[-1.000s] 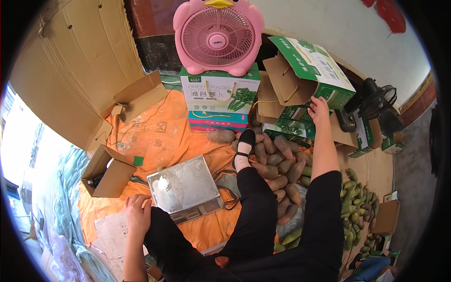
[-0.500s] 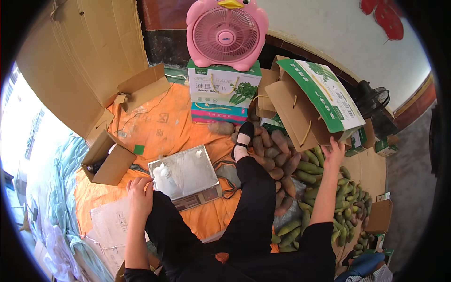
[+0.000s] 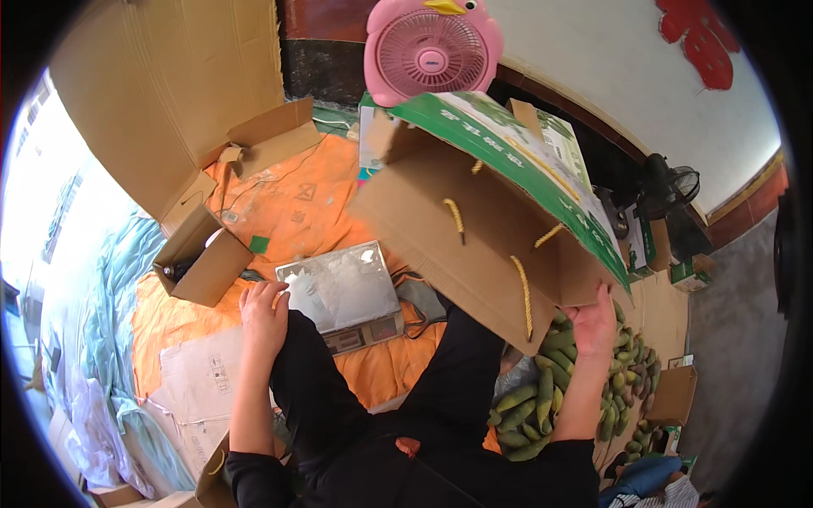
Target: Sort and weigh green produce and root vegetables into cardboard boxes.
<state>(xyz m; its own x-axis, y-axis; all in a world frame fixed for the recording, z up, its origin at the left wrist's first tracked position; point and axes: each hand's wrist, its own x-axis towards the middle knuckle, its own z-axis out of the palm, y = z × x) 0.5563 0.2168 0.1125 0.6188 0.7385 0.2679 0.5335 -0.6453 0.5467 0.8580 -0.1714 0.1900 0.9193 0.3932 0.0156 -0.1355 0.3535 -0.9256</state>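
A green-and-white cardboard carton [image 3: 423, 216] with yellow rope handles hangs tilted in front of me, its open side showing the brown inside. My right hand [image 3: 595, 324] grips its lower right edge, thumb against the cardboard. Below the carton lie long green radishes [image 3: 529, 406], partly covered by it and by my right arm. My left hand [image 3: 265, 315] rests over my left knee, fingers loosely spread and holding nothing. Just beside those fingers is a flat scale [image 3: 347, 292] with a worn metal top.
An orange sheet [image 3: 279, 195] covers the floor. At the left stand a small opened box [image 3: 203, 262] and bluish plastic sheeting [image 3: 97, 296]. A pink fan [image 3: 432, 59] is at the back; a black fan [image 3: 675, 182] stands by the right wall.
The carton has come closer and leftward in my right hand, now hiding the reddish tubers, my right foot and much of the stacked boxes. My left hand stays on the knee.
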